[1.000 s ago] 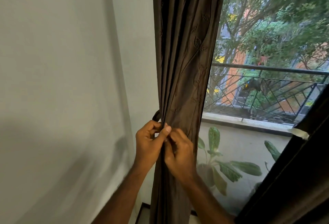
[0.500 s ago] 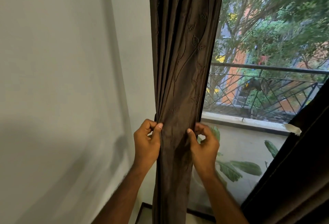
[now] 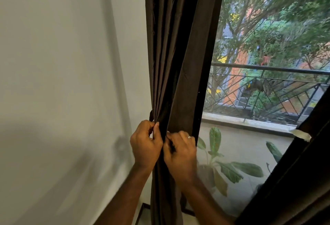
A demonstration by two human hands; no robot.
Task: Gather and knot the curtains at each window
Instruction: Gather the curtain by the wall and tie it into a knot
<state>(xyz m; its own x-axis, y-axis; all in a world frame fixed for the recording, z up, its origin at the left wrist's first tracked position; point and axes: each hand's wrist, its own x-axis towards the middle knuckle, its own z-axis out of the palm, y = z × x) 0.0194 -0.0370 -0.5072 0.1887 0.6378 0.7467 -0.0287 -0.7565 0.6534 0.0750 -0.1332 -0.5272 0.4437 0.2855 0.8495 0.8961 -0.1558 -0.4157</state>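
Tight spot here: the brown curtain (image 3: 178,64) hangs right at the window's left edge, bare white wall (image 3: 62,82) on one side, glass (image 3: 267,99) on the other, and a second dark curtain (image 3: 294,180) cuts across the bottom right corner. The fabric's bunched into narrow vertical pleats that pinch together at hand height. Left hand (image 3: 145,146) has its grip closed on the pleats at the wall side, right hand (image 3: 180,155), ring on one finger, is clamped on the folds just beside it, knuckles nearly touching. Outside there's a leafy plant (image 3: 230,167) under the balcony railing (image 3: 267,89).
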